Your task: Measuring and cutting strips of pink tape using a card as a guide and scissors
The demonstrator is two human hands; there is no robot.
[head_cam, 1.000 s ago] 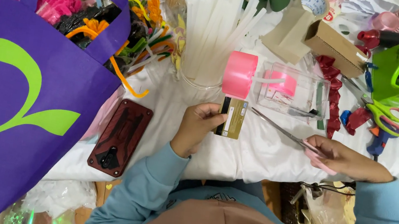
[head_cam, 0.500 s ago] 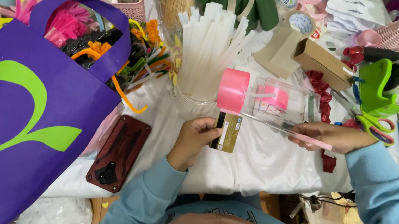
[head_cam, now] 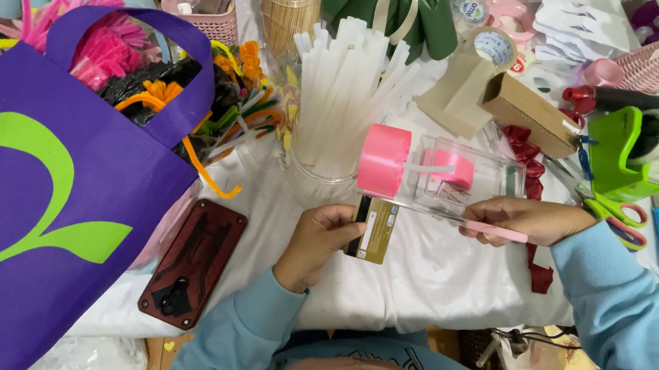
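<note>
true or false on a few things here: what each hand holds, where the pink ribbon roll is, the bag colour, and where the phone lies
1. The left hand holds a gold card. True.
2. The right hand holds green scissors. False: it holds a pink-handled tool; the green-handled scissors lie on the table.
3. The pink ribbon roll sits above the card. True.
4. The tote bag is red. False: it is purple with a green mark.
5. The phone lies right of the right hand. False: it lies left of the left hand.
</note>
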